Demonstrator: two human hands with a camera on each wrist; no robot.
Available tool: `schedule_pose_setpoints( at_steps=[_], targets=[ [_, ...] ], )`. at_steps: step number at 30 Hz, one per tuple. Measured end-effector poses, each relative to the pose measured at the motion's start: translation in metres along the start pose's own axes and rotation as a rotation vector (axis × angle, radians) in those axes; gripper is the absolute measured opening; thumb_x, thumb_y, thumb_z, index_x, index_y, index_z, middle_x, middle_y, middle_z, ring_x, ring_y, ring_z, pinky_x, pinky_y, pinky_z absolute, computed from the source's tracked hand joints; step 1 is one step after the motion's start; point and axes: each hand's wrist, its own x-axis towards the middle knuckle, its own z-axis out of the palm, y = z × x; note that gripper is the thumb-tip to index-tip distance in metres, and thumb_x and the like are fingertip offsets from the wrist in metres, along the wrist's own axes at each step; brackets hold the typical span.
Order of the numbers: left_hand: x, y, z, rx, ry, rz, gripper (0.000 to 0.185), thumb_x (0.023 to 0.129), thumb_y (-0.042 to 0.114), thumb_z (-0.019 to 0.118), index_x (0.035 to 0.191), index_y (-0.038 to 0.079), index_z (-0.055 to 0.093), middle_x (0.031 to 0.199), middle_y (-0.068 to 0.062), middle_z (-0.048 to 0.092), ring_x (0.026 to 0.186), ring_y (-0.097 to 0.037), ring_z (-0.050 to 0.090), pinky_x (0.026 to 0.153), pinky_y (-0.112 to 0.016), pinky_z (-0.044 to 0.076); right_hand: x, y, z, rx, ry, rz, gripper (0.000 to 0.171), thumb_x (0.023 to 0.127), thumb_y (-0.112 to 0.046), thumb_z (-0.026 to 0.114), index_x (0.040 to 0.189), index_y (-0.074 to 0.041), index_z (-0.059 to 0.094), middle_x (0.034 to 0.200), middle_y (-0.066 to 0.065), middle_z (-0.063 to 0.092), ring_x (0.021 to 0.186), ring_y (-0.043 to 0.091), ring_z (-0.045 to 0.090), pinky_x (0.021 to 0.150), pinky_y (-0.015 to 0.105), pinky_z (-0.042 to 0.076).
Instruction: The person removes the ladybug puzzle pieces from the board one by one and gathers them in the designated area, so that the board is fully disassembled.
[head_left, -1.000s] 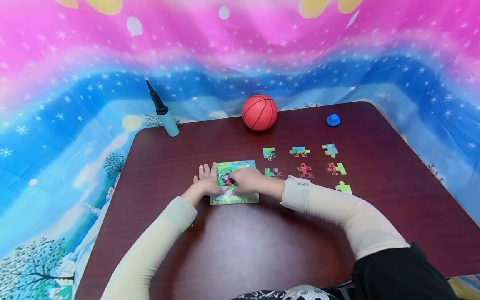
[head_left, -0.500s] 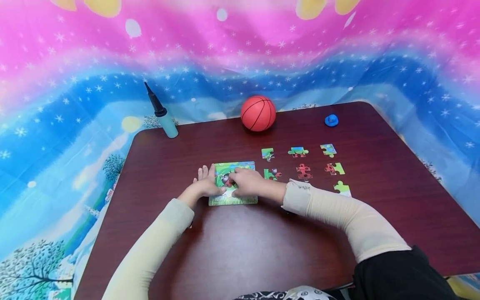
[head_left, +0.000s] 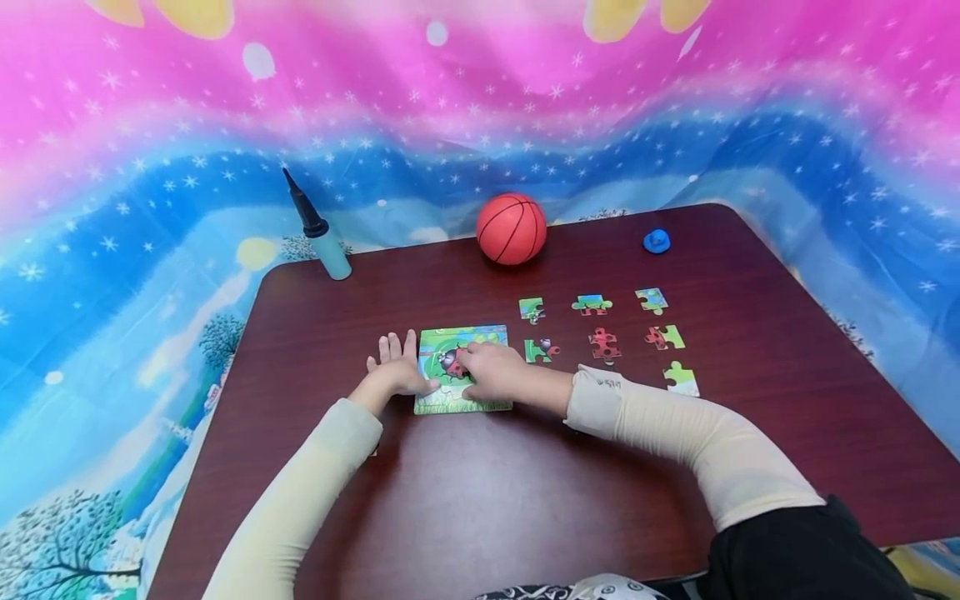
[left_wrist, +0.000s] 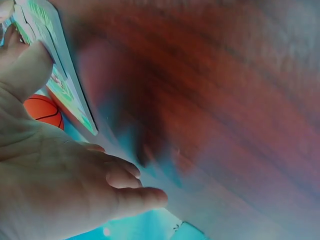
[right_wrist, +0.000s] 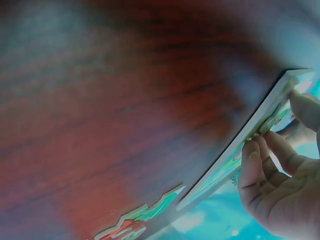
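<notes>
The bench [head_left: 465,500] was dark reddish-brown wood grain. The puzzle board [head_left: 461,400] showed green grass and a red ladybird. Loose pieces [head_left: 603,343] were green, red and blue. The ball [head_left: 512,229] was orange with black lines.

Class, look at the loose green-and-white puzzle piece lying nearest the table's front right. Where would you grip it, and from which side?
Pinch the green-and-white puzzle piece by its two opposite side edges, coming straight down from above. It lies flat on the dark red-brown table, thin, with bare wood all round and no neighbour touching. The right hand is likely nearest; sliding it towards the table edge first may help lift it.
</notes>
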Motion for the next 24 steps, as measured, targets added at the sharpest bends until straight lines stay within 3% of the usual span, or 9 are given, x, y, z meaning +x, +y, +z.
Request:
schedule_pose_setpoints(
  at_steps=[4,9,15,18,24],
  targets=[
    [-0.002,-0.001,-0.001,0.046,0.011,-0.013,0.111,0.083,0.050,0.065,0.150,0.010,-0.015,0.152,-0.022,-0.022,0.139,-0.036,-0.025,0.109,-0.060,-0.007,-0.002,0.000,0.004,0.048,0.038,0.005,0.036,0.076,-0.041,0.076,0.102,-0.020,0.062,0.097,-0.003,0.055,0.089,0.016,0.057,0.061,0.037,0.050],
    [-0.003,0.000,0.000,0.051,0.026,-0.008,0.113,0.082,0.050,0.065,0.149,0.012,-0.017,0.152,-0.021,-0.024,0.138,-0.036,-0.027,0.108,-0.060,-0.010,-0.006,0.010,0.001,0.294,0.060,0.015,0.027,0.074,-0.025,0.079,0.089,-0.019,0.058,0.077,-0.007,0.055,0.072,0.011,0.053,0.058,0.029,0.043],
    [-0.003,0.000,-0.001,0.058,0.018,-0.011,0.114,0.082,0.052,0.065,0.149,0.013,-0.018,0.152,-0.021,-0.025,0.137,-0.036,-0.028,0.107,-0.061,-0.011,-0.015,0.031,-0.018,0.601,0.100,0.026,0.017,0.077,-0.012,0.076,0.089,-0.015,0.064,0.071,-0.005,0.061,0.067,0.009,0.056,0.063,0.025,0.045],
    [-0.003,0.000,-0.001,0.063,0.008,-0.007,0.114,0.082,0.052,0.065,0.149,0.013,-0.019,0.152,-0.021,-0.025,0.137,-0.037,-0.029,0.107,-0.061,-0.012,-0.026,0.045,-0.032,0.734,0.096,0.064,0.016,0.080,-0.011,0.075,0.093,-0.013,0.066,0.075,-0.001,0.063,0.068,0.017,0.059,0.061,0.028,0.047],
    [-0.003,0.000,-0.003,0.063,0.013,0.006,0.115,0.081,0.050,0.067,0.149,0.011,-0.017,0.151,-0.022,-0.024,0.136,-0.039,-0.029,0.105,-0.063,-0.012,-0.057,0.081,-0.058,0.831,0.116,0.166,0.018,0.084,-0.012,0.071,0.102,-0.009,0.067,0.083,0.004,0.065,0.074,0.029,0.059,0.061,0.035,0.049]
  ],
)
